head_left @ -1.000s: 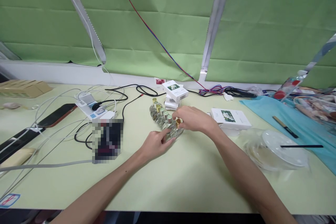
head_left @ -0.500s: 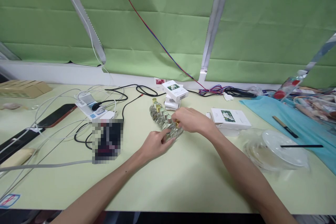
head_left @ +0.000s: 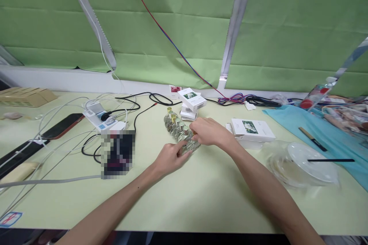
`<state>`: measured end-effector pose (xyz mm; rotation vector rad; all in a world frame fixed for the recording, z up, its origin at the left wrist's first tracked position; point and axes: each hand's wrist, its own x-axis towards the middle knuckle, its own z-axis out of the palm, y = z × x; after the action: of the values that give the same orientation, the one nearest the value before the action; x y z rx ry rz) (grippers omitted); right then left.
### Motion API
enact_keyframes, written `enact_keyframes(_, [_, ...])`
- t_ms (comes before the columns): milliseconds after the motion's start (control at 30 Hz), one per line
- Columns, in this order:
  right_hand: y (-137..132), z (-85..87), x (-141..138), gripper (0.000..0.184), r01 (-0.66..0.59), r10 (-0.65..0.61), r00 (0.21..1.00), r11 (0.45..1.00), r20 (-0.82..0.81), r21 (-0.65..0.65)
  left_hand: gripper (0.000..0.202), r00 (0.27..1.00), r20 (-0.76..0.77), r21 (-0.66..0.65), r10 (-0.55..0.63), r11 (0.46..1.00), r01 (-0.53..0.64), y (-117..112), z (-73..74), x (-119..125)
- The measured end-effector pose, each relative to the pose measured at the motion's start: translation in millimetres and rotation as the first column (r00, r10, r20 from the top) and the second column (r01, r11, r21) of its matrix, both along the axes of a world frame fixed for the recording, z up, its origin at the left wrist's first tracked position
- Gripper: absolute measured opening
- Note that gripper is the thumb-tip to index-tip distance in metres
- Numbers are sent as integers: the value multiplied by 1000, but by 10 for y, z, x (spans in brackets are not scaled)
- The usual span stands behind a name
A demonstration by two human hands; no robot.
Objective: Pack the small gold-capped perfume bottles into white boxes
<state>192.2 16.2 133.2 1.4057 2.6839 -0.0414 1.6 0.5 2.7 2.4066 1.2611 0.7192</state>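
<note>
Several small clear glass bottles with gold and silver caps stand close together in a slanting row in the middle of the table. My left hand is closed around the lower part of the nearest bottle, thumb on one side and fingers on the other. Over that bottle's top, my right hand pinches its gold cap, which the fingers mostly hide. I cannot tell whether the cap is loose or seated.
Behind the row, small white boxes are stacked. Another white box lies right of my right hand. A bagged round white container, a knife and blue cloth are farther right. Cables and a power strip spread leftward.
My right hand's fingers have turned and closed slightly over the gold cap, hiding more of it. My left hand stays on the same bottle.
</note>
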Motion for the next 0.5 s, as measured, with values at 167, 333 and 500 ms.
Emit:
enact_keyframes(167, [-1,14,4,14,32,-32,999,999,-7,-25,29,1000,-4,0,4,1000,-4,11,-29,-8])
enact_keyframes(333, [-18,26,13,13,44,-44,999,999,-32,-25,29,1000,-5,13,9,1000,-9,11,-38,-2])
enact_keyframes(500, [-33,56,29,12,-8,6,999,999,-49,-36,26,1000,-2,1,10,1000,-10,-5,-6,4])
